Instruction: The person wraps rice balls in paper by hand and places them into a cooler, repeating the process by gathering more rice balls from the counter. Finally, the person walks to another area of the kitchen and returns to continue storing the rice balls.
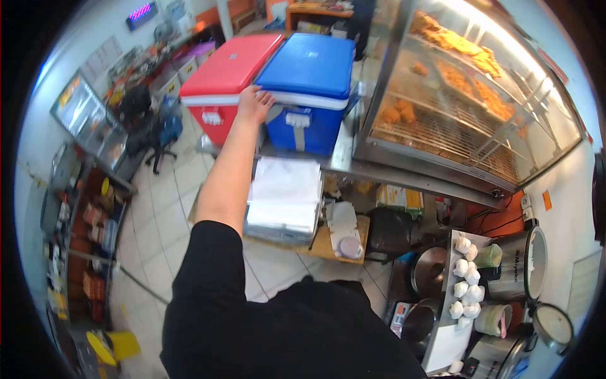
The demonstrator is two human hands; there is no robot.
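My left hand (255,104) reaches forward to the front left corner of a blue cooler (306,76). Its bent fingers are at the lid's edge, over the white rim, and their grip there is partly hidden. The blue lid lies down on the box. A red cooler (230,66) stands close against it on the left, also with its lid down. Both coolers rest on a metal counter (341,148). My right hand is not in view.
Right of the coolers stands a lit glass display case (454,107) with fried food on racks. Below the counter is a stack of white paper (284,189). Several white knotted bags (467,284) lie near large pots at lower right. A yellow bin (120,346) is at lower left.
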